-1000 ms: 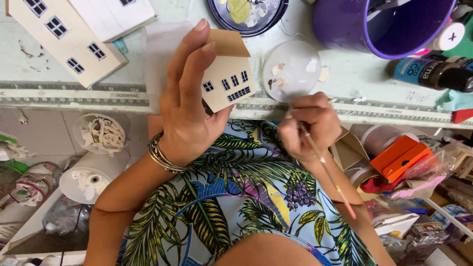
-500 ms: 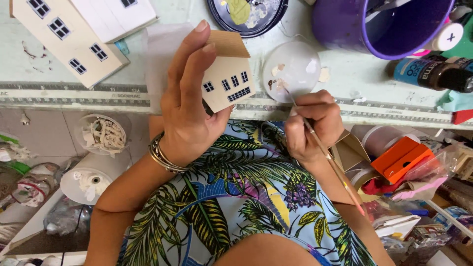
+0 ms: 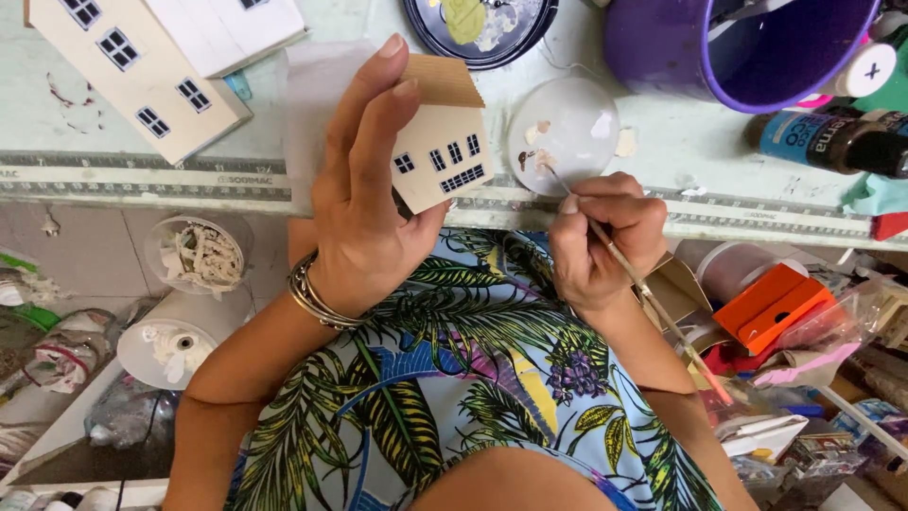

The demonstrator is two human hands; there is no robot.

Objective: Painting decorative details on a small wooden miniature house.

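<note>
Two hands busy at frame centre. Left hand (image 3: 364,203) clasps small cream model house (image 3: 438,142) above desk (image 3: 123,180) edge. Right hand (image 3: 605,232) pinches thin brush (image 3: 643,289), tip on round palette (image 3: 565,134). Risks: overloaded tip could blot tiny windows; loosened grip could drop house into lap.

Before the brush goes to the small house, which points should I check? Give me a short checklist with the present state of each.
1. Left hand holds the small cream house firmly: ok.
2. Windowed wall faces the camera: ok.
3. Right hand grips the thin brush: ok.
4. Brush tip reaches the round palette: ok.
5. Enough paint on the tip: cannot tell.
6. Purple bucket stands apart from the palette: ok.
</note>
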